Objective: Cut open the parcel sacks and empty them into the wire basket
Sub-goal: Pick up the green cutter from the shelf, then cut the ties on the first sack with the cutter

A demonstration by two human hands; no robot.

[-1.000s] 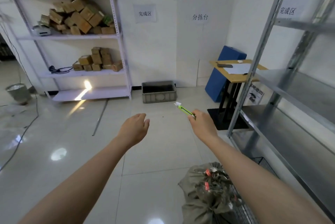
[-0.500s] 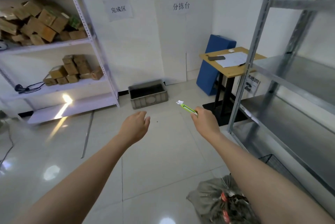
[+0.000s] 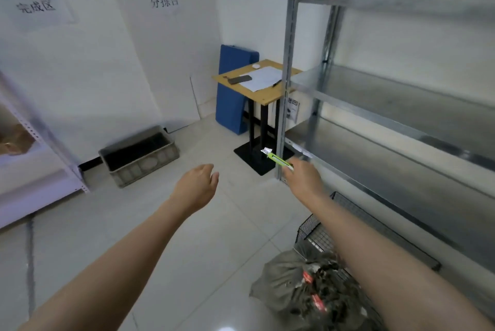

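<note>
My right hand (image 3: 304, 179) is stretched forward and grips a green utility knife (image 3: 278, 160) with its blade end pointing up and left, close to the upright of the metal rack. My left hand (image 3: 197, 188) hangs in the air beside it, fingers loosely curled, holding nothing. A grey-green parcel sack (image 3: 297, 285) with red tags lies crumpled on the floor at the lower right, partly under my right forearm. Behind the sack stands a black wire basket (image 3: 316, 231), its far side hidden by my arm.
A tall metal rack (image 3: 401, 122) fills the right side. A small wooden table (image 3: 257, 81) with papers stands beyond, a blue pad (image 3: 233, 95) leaning behind it. A grey plastic crate (image 3: 139, 154) sits by the wall. A white shelf (image 3: 40, 170) is at the left.
The view has swung right: the white shelf slid off to the left and the metal rack and wire basket came closer. Both hands keep their pose, the knife still held.
</note>
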